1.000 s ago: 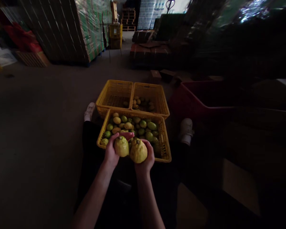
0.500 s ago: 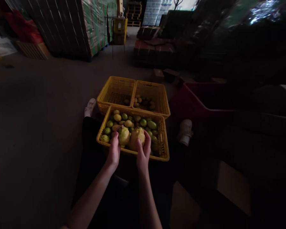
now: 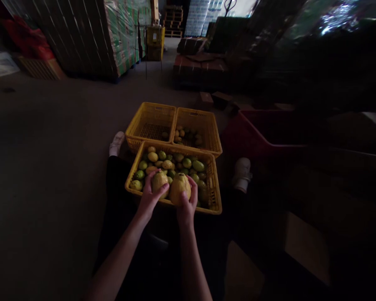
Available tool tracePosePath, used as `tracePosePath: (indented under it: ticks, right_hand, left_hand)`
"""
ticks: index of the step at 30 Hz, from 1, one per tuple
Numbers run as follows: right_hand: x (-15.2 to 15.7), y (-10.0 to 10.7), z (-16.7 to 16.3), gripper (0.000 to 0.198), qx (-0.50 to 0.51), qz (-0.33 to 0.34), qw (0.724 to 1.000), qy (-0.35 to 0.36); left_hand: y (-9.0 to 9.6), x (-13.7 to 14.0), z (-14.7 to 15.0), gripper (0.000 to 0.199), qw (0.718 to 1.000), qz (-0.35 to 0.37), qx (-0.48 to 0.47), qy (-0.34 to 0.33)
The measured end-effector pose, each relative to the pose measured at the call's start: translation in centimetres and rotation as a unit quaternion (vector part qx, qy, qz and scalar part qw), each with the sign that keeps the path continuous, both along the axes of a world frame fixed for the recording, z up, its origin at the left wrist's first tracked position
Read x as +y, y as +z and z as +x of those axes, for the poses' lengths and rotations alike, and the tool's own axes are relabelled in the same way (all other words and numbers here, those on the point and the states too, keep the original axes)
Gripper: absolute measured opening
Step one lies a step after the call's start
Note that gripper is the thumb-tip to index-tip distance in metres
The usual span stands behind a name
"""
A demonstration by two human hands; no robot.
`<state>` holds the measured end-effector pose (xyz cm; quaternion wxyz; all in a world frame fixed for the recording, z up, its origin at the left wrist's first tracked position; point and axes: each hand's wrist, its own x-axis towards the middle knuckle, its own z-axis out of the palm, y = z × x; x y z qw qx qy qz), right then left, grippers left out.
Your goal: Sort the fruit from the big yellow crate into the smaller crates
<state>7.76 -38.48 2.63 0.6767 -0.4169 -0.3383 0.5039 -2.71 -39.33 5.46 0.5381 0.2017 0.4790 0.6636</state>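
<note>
One large yellowish-green fruit (image 3: 158, 180) is gripped in my left hand (image 3: 149, 195) and one large yellow fruit (image 3: 177, 190) in my right hand (image 3: 188, 204), a thumb pressed on the near side of each, the pair held side by side over the near edge of a yellow crate (image 3: 218, 192). Under and beyond them, smaller green and yellow fruits (image 3: 167, 164) lie heaped in that crate, which sits between my legs. Just behind it stand a far left crate (image 3: 158, 113) and a far right crate (image 3: 207, 121), the latter with several small fruits on its bottom, while a red bin (image 3: 242, 133) stands off to the right
</note>
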Motion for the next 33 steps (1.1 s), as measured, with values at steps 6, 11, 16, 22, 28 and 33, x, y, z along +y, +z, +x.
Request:
tracePosePath:
  ticks: [6,11,16,22,28,33]
  right_hand:
    - [0.5,-0.4,0.1,0.038,0.199,-0.142,0.967,0.079]
    - [1.1,0.2,0.3,0.035,0.281,-0.185,0.941,0.025]
    - [1.7,-0.9,0.1,0.04,0.244,-0.188,0.95,0.052]
    - [2.4,-2.4,-0.3,0.038,0.193,-0.165,0.966,0.053]
    - [1.6,-0.4,-0.3,0.039,0.244,-0.223,0.94,0.083]
    - [1.3,1.0,-0.4,0.032,0.25,-0.24,0.936,0.07]
  left_hand:
    - [0.7,0.9,-1.0,0.03,0.987,-0.084,-0.131,0.038]
    - [1.4,0.9,-1.6,0.018,0.967,-0.111,-0.229,0.034]
    - [1.0,0.8,-1.5,0.023,0.959,-0.093,-0.268,-0.014]
    - [0.7,0.6,-2.4,0.028,0.953,-0.057,-0.295,-0.029]
    - [0.6,0.3,-3.0,0.037,0.943,-0.092,-0.315,-0.06]
    - [0.7,0.2,-2.7,0.039,0.933,-0.126,-0.334,-0.035]
